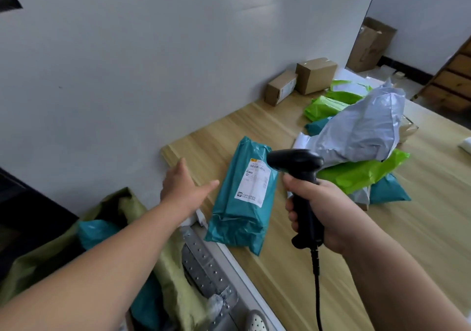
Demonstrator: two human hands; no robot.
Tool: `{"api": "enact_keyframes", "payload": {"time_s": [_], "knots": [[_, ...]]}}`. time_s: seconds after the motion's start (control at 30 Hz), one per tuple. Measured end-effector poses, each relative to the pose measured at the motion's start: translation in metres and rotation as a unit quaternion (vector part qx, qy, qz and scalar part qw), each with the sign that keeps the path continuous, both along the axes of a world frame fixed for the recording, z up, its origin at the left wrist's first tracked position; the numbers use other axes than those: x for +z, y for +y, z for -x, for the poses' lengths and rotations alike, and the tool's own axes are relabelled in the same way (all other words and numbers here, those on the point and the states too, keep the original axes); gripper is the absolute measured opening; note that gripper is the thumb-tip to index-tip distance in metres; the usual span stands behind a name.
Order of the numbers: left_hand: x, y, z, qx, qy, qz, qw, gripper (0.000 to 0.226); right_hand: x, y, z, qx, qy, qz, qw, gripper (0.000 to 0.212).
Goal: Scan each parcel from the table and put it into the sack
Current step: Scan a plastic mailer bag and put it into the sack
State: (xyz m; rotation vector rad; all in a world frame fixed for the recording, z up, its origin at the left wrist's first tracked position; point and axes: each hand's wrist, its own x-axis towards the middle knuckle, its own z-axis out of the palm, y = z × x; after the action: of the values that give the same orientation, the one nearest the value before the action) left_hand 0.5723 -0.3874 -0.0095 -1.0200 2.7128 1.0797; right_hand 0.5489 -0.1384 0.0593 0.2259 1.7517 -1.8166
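Okay, so where this is at: the right hand (pixel 325 219) is wrapped tight round the handle of the scanner (pixel 297 168), with the scanner's head aimed at the white label (pixel 254 182) on a teal parcel (pixel 242 198). That parcel lies flat on the table (pixel 407 223), label up, near the left edge, right above the sack (pixel 43 251). The left hand (pixel 187 187) is spread with fingers straight, holding nothing. It hovers just beside the parcel's left side, and as far as I can tell it's not touching.

Progress-wise I'd call it partway at best. The sack hangs below the table edge and already has some teal parcels in it (pixel 94 231). I can see at least two, but can't say how many are underneath.

There's plenty left. A messy pile (pixel 362 136) of grey, green and teal bags sits to the right of the scanner, with two cardboard boxes (pixel 314 75) back against the wall. I can't tell whether those boxes count as parcels.

My guess is this teal one is mid-scan and goes into the sack next, since the left hand looks ready to grab it.
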Motion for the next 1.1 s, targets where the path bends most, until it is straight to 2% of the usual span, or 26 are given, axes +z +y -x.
{"api": "enact_keyframes", "payload": {"time_s": [0.07,0.13,0.27,0.37,0.47,0.53,0.63,0.8,0.93,1.1], "knots": [[-0.007,0.01,0.018,-0.038,-0.006,-0.011,0.999,0.109,-0.005,0.003,0.002,-0.007,-0.001,-0.004,1.0,0.027],[-0.018,0.024,0.034,-0.04,-0.032,-0.065,0.997,0.113,-0.01,0.009,0.006,-0.012,-0.005,-0.009,1.0,0.026],[-0.046,0.048,0.059,-0.006,-0.115,-0.165,0.98,0.115,-0.024,0.018,0.016,-0.009,-0.017,-0.016,1.0,0.025],[-0.061,0.059,0.072,0.027,-0.152,-0.181,0.971,0.111,-0.034,0.02,0.024,0.001,-0.025,-0.017,1.0,0.024],[-0.069,0.067,0.08,0.055,-0.136,-0.241,0.959,0.094,-0.043,0.021,0.033,0.002,-0.032,-0.02,0.999,0.023],[-0.072,0.07,0.082,0.039,-0.135,-0.263,0.955,0.077,-0.045,0.021,0.037,0.006,-0.036,-0.021,0.999,0.023],[-0.072,0.071,0.08,0.023,-0.107,-0.253,0.961,0.07,-0.045,0.021,0.04,0.013,-0.035,-0.024,0.999,0.023],[-0.062,0.062,0.067,0.033,0.006,-0.18,0.983,0.082,-0.028,0.012,0.043,0.031,-0.023,-0.03,0.999,0.027],[-0.043,0.047,0.051,0.034,0.084,-0.157,0.983,0.081,0.001,-0.008,0.039,0.047,-0.018,-0.004,0.999,0.027],[-0.009,0.018,0.03,0.056,0.141,-0.09,0.984,0.08,0.035,-0.034,0.025,0.073,-0.016,0.018,0.997,0.027]]}}
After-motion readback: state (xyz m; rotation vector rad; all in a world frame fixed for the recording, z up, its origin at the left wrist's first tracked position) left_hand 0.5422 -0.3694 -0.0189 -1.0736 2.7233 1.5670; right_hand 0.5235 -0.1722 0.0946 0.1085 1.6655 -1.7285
